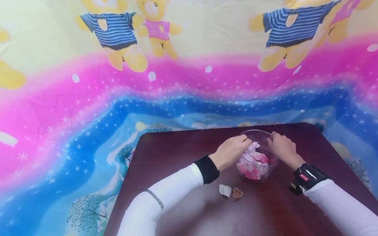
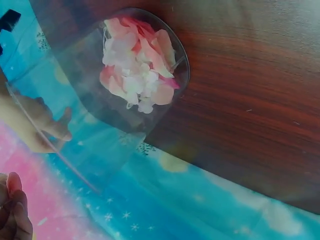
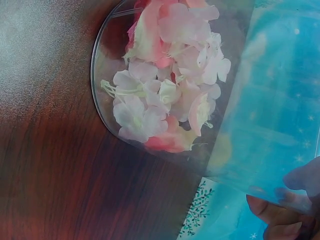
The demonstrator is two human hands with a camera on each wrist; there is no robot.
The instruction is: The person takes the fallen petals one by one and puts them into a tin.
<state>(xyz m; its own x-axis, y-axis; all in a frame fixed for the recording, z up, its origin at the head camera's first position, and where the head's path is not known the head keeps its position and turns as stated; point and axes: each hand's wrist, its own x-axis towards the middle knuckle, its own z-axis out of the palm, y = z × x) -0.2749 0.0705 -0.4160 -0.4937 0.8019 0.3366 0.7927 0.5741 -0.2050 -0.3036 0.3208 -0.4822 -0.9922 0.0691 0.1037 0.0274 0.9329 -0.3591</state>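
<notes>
A clear bowl (image 1: pixel 256 164) holds a heap of pink and white flower petals (image 3: pixel 185 65), with whole pale blossoms among them. My right hand (image 1: pixel 283 147) grips the bowl's far right rim; in the right wrist view its thumb and fingers (image 3: pixel 280 220) pinch the wall there. Over the left side of the rim is my left hand (image 1: pixel 231 150), close above the petals. The left wrist view shows only its bunched, curled fingers (image 2: pixel 17 210) at the corner, and I cannot tell whether something is between them.
On the dark wooden table (image 1: pixel 177 157), in front of the bowl, lie a white petal (image 1: pixel 225 190) and a brown dried piece (image 1: pixel 237 193). Behind the table's far edge hangs a printed cloth (image 1: pixel 192 82) with bears.
</notes>
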